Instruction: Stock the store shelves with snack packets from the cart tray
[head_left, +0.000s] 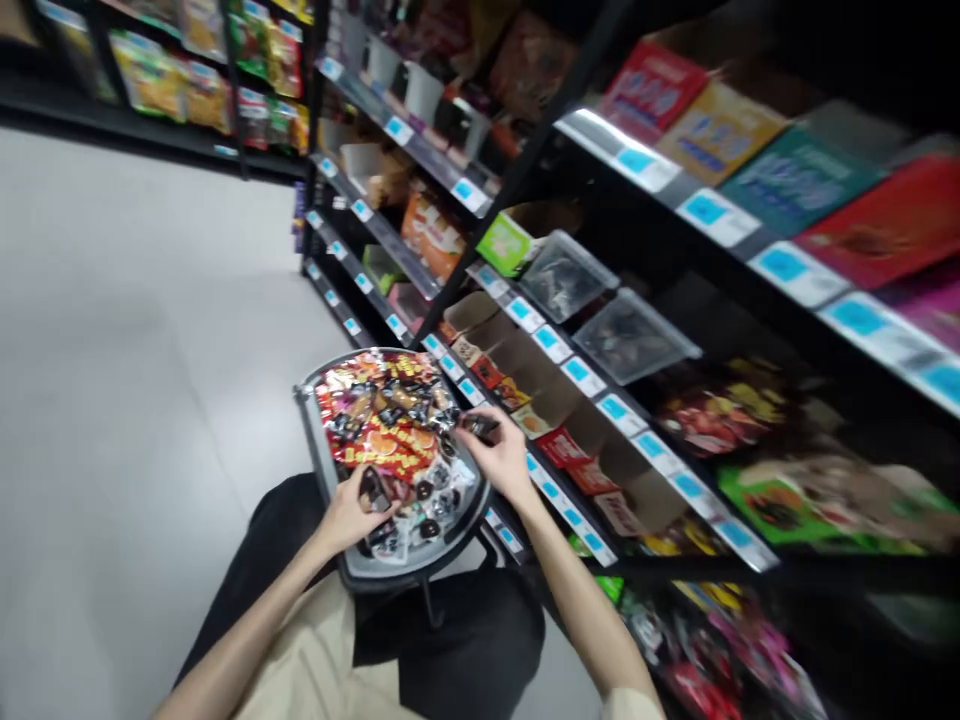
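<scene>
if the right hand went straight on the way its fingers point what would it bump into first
Most likely the small wrapped packets in the grey tray, just past the right hand; blur hides whether its fingertips already touch them.

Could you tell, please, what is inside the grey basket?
The basket shows red packets with yellow print, dark wrapped pieces and clear packets with dark round contents. The left hand and right hand cover some; whatever lies beneath the top packets is hidden.
</scene>
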